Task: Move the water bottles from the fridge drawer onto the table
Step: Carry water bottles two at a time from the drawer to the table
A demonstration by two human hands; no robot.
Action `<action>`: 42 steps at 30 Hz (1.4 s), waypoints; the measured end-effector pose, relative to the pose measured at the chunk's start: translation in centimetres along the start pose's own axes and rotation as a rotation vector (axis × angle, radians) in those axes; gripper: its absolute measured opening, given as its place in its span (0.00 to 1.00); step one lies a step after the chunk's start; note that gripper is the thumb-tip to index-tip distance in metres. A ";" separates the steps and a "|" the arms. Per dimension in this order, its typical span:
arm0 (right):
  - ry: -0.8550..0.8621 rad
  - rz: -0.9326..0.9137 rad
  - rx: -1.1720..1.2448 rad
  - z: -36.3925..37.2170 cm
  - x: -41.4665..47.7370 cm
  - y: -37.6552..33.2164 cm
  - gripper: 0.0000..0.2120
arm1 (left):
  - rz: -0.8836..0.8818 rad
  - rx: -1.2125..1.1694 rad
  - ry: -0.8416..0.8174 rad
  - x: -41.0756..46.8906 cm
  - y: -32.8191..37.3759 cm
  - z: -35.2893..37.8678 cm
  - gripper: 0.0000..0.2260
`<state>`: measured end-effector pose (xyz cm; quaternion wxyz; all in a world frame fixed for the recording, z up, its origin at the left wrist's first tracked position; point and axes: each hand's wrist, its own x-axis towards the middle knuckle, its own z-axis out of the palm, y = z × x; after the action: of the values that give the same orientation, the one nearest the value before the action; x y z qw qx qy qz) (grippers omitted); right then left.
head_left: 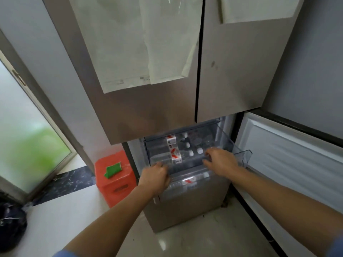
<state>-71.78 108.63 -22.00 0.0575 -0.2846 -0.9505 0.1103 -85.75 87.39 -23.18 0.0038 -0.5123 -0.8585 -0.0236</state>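
Far left are a frosted glass door (27, 138) and a dark bag (11, 227) on the floor; neither bears on the work. An orange stool (115, 180) with a green item (113, 169) on top stands just beside the fridge's lower left corner, and is judged a trip hazard should the person turn that way with bottles in hand. The left hand (155, 176) is clenched over the front rim of the fridge drawer (225, 138), which is pulled out beneath the closed upper doors (148, 112). The drawer is clear plastic and loaded, so a pull or downward load at that one corner could skew it on its runners or tip it forward. The water bottles (174, 154) lie on their sides in the drawer, packed side by side, with red-and-white labels to the left and white caps near the middle. None is out, and the table is not in view. Being round and probably cold and damp, a bottle may slip when lifted, and its neighbours may roll into the gap. The right hand (220, 162) reaches over the caps with fingers spread and loosely bent, grasping nothing; whether the fingertips touch a bottle cannot be told. A further bottle (189, 181) shows in the compartment below. Far right, the lower door (287, 164) stands open, liable to be knocked by an elbow or hip.
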 end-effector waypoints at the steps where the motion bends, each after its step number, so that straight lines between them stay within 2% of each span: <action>1: -0.013 0.003 0.002 0.1 1.3 0.1 0.16 | 0.001 -0.004 -0.018 0.9 -0.2 0.2 0.14; 7: -0.150 -0.042 -0.028 3.1 8.6 1.0 0.15 | -0.039 -0.019 -0.125 4.3 -1.8 2.8 0.16; 15: -0.432 -0.188 -0.061 11.5 18.2 1.0 0.17 | -0.287 -0.056 -0.104 4.6 -2.6 4.9 0.15; 17: -0.492 -0.219 -0.115 13.4 19.1 1.7 0.16 | -0.350 -0.088 -0.057 4.4 -2.4 5.2 0.16; 20: -0.544 -0.267 -0.123 14.5 19.5 2.8 0.21 | -0.417 -0.045 -0.036 4.2 -1.7 5.7 0.14; 22: -0.548 -0.283 -0.110 14.9 19.8 3.4 0.18 | -0.461 -0.048 -0.036 4.2 -1.2 6.1 0.14; 27: -0.636 -0.278 0.031 12.6 19.4 4.1 0.21 | -0.506 -0.085 -0.057 4.3 -1.0 5.9 0.14; 31: -0.572 -0.337 0.122 9.7 17.2 4.0 0.21 | -0.464 -0.086 -0.071 4.5 -1.2 5.3 0.14; 35: -0.364 -0.375 0.150 6.1 14.4 2.0 0.14 | -0.427 -0.046 -0.060 4.2 -1.2 4.5 0.12; 38: -0.221 -0.432 0.170 3.5 12.6 0.2 0.12 | -0.410 -0.066 -0.028 3.3 -1.6 4.1 0.11; 42: -0.159 -0.411 0.102 2.2 11.3 -1.6 0.14 | -0.406 -0.071 0.012 1.9 -2.3 3.6 0.10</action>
<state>-82.38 113.15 -23.26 0.0182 -0.0720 -0.9832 0.1665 -88.61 88.10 -26.83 -0.0142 -0.3286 -0.9426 -0.0572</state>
